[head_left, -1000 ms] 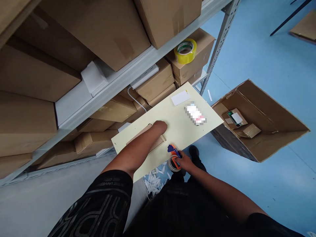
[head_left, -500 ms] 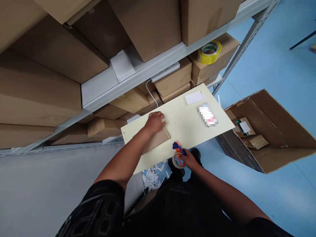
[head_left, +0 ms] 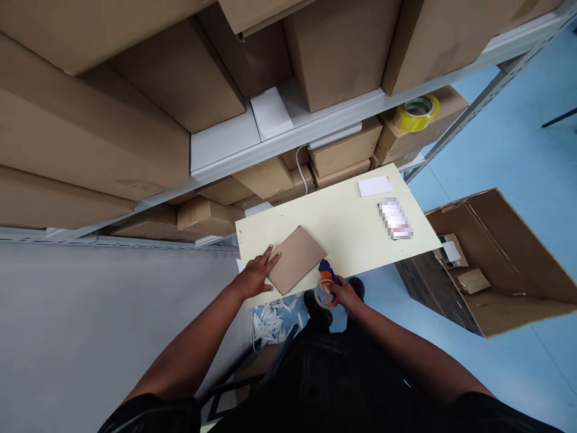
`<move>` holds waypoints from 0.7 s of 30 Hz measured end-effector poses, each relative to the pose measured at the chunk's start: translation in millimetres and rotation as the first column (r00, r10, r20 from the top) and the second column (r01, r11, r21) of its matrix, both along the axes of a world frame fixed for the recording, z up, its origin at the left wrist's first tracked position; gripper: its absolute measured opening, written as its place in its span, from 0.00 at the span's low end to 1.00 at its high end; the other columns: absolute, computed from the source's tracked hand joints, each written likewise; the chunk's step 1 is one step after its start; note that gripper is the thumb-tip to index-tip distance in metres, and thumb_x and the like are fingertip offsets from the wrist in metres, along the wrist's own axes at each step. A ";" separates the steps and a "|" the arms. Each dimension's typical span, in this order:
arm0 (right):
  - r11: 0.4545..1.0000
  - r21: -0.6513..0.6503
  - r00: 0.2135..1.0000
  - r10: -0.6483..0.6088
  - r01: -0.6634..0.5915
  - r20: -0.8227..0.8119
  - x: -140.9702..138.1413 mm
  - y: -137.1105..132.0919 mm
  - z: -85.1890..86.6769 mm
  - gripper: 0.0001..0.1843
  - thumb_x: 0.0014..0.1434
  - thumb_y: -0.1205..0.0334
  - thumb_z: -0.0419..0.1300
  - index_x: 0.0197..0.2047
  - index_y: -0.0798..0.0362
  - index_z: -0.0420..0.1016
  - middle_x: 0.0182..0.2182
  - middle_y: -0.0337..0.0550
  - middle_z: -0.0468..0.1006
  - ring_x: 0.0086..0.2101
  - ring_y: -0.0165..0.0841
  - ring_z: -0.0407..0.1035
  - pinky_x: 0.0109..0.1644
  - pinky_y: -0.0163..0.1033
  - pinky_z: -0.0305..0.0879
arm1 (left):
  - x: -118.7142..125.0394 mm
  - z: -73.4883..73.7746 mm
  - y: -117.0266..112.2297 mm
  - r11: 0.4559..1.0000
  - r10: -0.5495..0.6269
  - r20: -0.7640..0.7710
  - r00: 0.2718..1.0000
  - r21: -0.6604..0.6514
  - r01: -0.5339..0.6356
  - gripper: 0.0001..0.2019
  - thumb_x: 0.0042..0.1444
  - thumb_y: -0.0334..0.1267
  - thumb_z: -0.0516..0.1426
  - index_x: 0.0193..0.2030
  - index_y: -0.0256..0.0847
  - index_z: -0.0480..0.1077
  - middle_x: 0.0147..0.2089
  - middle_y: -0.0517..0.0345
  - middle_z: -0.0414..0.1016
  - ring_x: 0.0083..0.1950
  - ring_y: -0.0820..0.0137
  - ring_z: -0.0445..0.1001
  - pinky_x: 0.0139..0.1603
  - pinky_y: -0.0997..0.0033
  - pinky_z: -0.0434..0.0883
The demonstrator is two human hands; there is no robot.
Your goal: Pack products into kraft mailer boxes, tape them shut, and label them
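Observation:
A flat brown cardboard box (head_left: 297, 260) lies at an angle on the pale yellow board (head_left: 342, 222). At its left edge is my left hand (head_left: 258, 273), fingers spread, the tips touching the cardboard. Over the near edge of the board, my right hand (head_left: 346, 293) is wrapped round an orange and blue tape dispenser (head_left: 325, 275) with a roll of tape (head_left: 318, 296) on it. The dispenser's blue head points at the box's right corner, close to it.
A white card (head_left: 375, 186) and a blurred-out phone (head_left: 395, 219) lie on the board's right part. An open carton (head_left: 523, 252) stands at the right. Shelves with boxes (head_left: 347, 48) rise behind, with a yellow tape roll (head_left: 417, 113). White scraps (head_left: 273, 322) lie below.
The cardboard box has turned on the board. My left hand has moved from its far side to its left edge. My right hand still holds the tape dispenser. The view has shifted.

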State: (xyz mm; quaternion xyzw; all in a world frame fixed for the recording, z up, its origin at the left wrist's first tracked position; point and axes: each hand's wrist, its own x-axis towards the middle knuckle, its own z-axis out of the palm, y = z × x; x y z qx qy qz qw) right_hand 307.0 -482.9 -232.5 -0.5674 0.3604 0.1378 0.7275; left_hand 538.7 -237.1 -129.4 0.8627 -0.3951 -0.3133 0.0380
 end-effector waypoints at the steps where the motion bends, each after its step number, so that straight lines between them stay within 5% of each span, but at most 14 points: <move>1: 0.999 0.025 0.999 -0.030 0.030 -0.026 6.0 -1.3 1.5 0.22 0.53 0.54 0.59 0.50 0.51 0.74 0.30 0.40 0.78 0.30 0.37 0.73 0.35 0.39 0.70 | -10.3 -2.8 -1.6 1.000 0.009 0.039 0.999 -0.029 -0.008 0.58 0.40 0.41 0.74 0.77 0.49 0.51 0.81 0.46 0.33 0.75 0.42 0.56 0.72 0.48 0.60; 4: 0.990 0.074 0.990 -0.117 0.123 -0.082 26.5 -13.5 6.4 0.20 0.49 0.55 0.60 0.46 0.51 0.74 0.29 0.39 0.78 0.29 0.35 0.71 0.33 0.37 0.67 | -45.8 -11.2 -13.3 0.993 0.037 0.169 0.985 -0.114 -0.018 0.57 0.43 0.49 0.73 0.76 0.40 0.50 0.80 0.35 0.41 0.72 0.42 0.60 0.69 0.46 0.64; 8: 0.996 0.016 0.993 -0.086 0.088 -0.084 59.6 -47.4 6.6 0.16 0.47 0.57 0.60 0.41 0.51 0.75 0.27 0.38 0.77 0.28 0.34 0.69 0.32 0.37 0.65 | -79.9 -15.6 -39.0 0.986 0.152 0.363 0.919 -0.121 -0.116 0.52 0.47 0.59 0.69 0.71 0.31 0.58 0.72 0.27 0.58 0.69 0.39 0.64 0.66 0.44 0.66; 11: 1.000 0.010 0.996 0.015 -0.014 -0.093 90.3 -73.8 2.9 0.14 0.46 0.59 0.62 0.39 0.52 0.77 0.23 0.37 0.73 0.25 0.32 0.66 0.28 0.36 0.61 | -81.1 -17.6 -58.4 0.990 0.108 0.409 0.906 -0.125 -0.061 0.46 0.50 0.63 0.65 0.70 0.37 0.62 0.76 0.35 0.55 0.74 0.39 0.56 0.73 0.40 0.55; 14: 0.993 0.007 0.987 0.121 -0.121 -0.107 120.2 -90.0 1.0 0.13 0.46 0.61 0.64 0.38 0.52 0.78 0.20 0.36 0.70 0.22 0.31 0.62 0.25 0.35 0.57 | -72.1 -26.0 -72.9 0.991 0.053 0.401 0.915 -0.134 0.001 0.50 0.51 0.65 0.64 0.75 0.41 0.57 0.79 0.40 0.47 0.79 0.41 0.43 0.76 0.38 0.43; 18: 0.984 -0.012 0.979 0.173 -0.176 -0.106 137.2 -98.3 1.8 0.12 0.46 0.61 0.65 0.37 0.52 0.77 0.21 0.35 0.70 0.22 0.29 0.62 0.24 0.34 0.55 | -67.1 -39.3 -82.0 0.990 0.103 0.411 0.906 -0.132 -0.053 0.55 0.51 0.68 0.62 0.77 0.38 0.51 0.80 0.39 0.42 0.80 0.42 0.38 0.76 0.39 0.41; 21: 0.982 -0.017 0.978 0.184 -0.187 -0.097 121.3 -97.8 4.3 0.14 0.47 0.60 0.64 0.39 0.52 0.77 0.20 0.34 0.70 0.23 0.30 0.62 0.25 0.34 0.56 | -69.6 -42.5 -85.3 0.987 0.126 0.409 0.904 -0.140 -0.074 0.56 0.50 0.69 0.62 0.78 0.38 0.50 0.80 0.40 0.40 0.80 0.43 0.37 0.76 0.42 0.43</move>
